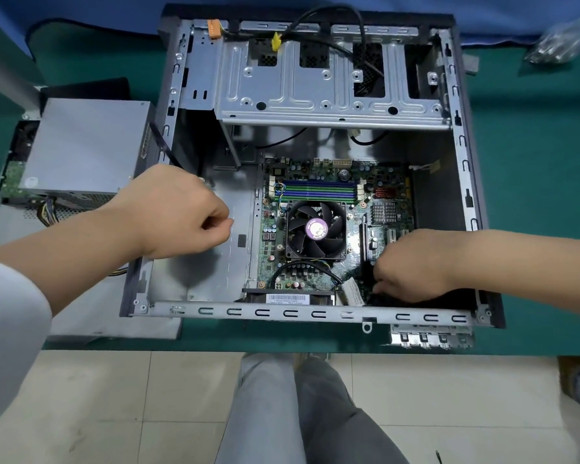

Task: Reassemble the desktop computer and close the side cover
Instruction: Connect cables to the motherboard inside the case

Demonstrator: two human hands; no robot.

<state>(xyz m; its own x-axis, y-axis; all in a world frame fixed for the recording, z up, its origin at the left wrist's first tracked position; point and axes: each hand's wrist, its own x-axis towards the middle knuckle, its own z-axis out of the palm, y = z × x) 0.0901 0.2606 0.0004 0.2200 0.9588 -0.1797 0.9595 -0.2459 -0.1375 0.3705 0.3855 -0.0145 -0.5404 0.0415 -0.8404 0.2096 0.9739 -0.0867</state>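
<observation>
At the left of the frame the boxy grey metal power supply (84, 147) sits outside the case with its wire bundle trailing, heavy and rigid, best lifted by its flat sides. The left hand (178, 212) hovers over the bare floor of the open grey steel computer case (315, 311) at centre, fingers curled on nothing I can see. Lower right, the right hand (412, 266) grips what looks like a black expansion card (369, 272) on the green motherboard (355, 236); it is fragile, so hold its edges.
</observation>
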